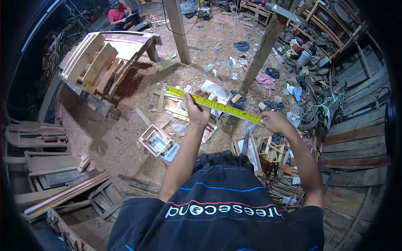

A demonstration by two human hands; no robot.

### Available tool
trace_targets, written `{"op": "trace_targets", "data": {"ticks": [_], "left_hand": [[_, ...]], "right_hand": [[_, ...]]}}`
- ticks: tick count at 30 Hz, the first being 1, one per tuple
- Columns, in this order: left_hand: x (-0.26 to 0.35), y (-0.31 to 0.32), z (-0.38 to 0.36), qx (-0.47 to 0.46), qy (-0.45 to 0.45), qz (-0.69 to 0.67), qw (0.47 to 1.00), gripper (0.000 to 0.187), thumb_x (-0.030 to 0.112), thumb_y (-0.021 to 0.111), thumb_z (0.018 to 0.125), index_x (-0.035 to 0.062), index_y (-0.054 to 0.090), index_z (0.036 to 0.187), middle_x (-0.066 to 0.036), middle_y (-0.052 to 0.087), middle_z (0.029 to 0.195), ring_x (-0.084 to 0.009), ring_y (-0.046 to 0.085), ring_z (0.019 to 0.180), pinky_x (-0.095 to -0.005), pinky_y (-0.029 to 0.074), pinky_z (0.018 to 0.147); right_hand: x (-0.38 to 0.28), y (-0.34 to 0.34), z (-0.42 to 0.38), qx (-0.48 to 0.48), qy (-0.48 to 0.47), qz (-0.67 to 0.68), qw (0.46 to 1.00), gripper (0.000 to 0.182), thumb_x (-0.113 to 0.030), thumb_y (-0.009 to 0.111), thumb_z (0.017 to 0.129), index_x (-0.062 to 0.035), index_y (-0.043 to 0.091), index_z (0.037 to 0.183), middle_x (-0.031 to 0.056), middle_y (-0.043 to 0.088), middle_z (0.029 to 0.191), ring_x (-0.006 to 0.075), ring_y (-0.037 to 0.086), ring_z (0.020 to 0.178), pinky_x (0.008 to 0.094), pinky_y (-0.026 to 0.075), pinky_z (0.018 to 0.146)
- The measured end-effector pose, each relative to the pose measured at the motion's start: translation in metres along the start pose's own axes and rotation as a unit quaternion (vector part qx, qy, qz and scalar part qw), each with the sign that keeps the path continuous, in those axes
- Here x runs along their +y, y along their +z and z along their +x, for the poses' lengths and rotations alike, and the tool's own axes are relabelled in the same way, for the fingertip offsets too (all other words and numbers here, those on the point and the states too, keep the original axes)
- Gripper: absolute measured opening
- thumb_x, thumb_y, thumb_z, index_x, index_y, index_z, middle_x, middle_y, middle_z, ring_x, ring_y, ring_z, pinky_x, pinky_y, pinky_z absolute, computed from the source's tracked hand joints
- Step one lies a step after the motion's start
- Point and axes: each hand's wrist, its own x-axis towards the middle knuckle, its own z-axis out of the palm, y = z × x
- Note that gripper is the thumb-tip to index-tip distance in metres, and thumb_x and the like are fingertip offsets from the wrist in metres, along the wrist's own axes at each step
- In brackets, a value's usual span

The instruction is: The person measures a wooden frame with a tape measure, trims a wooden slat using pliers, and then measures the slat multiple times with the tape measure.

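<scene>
A yellow tape measure (226,109) is stretched out in front of my chest, sloping down from left to right. Its free end sticks out past my left hand (198,109), whose thumb and fingers are closed around the blade. At the other end, my right hand (276,122) grips the tape with bent fingers; whether the case sits in that palm is hidden. Below the tape, wood pieces and a pale flat board (215,93) lie on the ground.
A wooden workbench (153,38) carrying boards stands at the upper left. Two posts (177,31) rise ahead. A small wooden frame (155,140) lies front left, stacked lumber (67,194) farther left. Plank wall (356,146) at right. Another person (119,16) sits far back left.
</scene>
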Motion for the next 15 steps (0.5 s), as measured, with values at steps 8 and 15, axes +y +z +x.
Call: {"op": "trace_targets", "data": {"ticks": [8, 15], "left_hand": [[0.009, -0.01, 0.012, 0.013, -0.003, 0.057, 0.998, 0.054, 0.055, 0.044, 0.093, 0.0035, 0.048, 0.11, -0.014, 0.058, 0.103, -0.0299, 0.055, 0.104, -0.053, 0.044, 0.096], [0.016, -0.013, 0.007, -0.008, -0.037, 0.169, 0.985, 0.043, 0.047, 0.048, 0.094, 0.0072, 0.05, 0.111, -0.015, 0.059, 0.113, -0.0287, 0.054, 0.112, -0.0464, 0.045, 0.094]], "right_hand": [[0.016, 0.0, 0.007, -0.02, -0.013, -0.008, 1.0, 0.03, -0.029, 0.06, 0.085, -0.007, 0.065, 0.105, 0.0188, 0.065, 0.099, 0.0352, 0.062, 0.094, 0.0432, 0.048, 0.081], [0.019, -0.001, 0.011, -0.023, -0.022, -0.001, 0.999, 0.028, -0.028, 0.06, 0.085, -0.0063, 0.066, 0.102, 0.0183, 0.065, 0.099, 0.034, 0.062, 0.094, 0.0424, 0.048, 0.081]]}}
